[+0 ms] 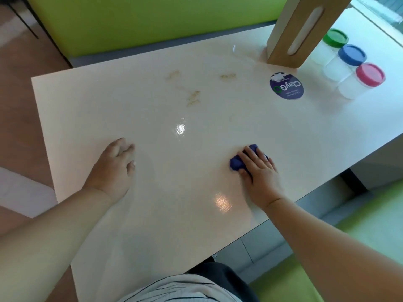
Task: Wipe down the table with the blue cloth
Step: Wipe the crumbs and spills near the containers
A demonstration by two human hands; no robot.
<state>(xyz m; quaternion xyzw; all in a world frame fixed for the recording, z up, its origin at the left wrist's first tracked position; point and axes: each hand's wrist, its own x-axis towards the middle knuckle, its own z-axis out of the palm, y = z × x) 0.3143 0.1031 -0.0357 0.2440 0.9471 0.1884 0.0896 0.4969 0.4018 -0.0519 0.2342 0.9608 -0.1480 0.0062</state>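
The glossy white table (165, 214) fills most of the view. My right hand (260, 174) presses flat on a bunched blue cloth (236, 163) near the table's right front part; only the cloth's left and far edges show past my fingers. Over on the left side, my left hand (113, 166) rests palm down on the tabletop, fingers apart, holding nothing. Three brownish smears (193, 98) mark the surface farther back, beyond both hands.
A tall wooden box (298, 31) stands at the back right. Beside it are three clear jars with green (334, 38), blue (351, 54) and pink lids (370, 75). A round blue sticker (286, 86) lies flat on the table. Green seating runs behind and to the right.
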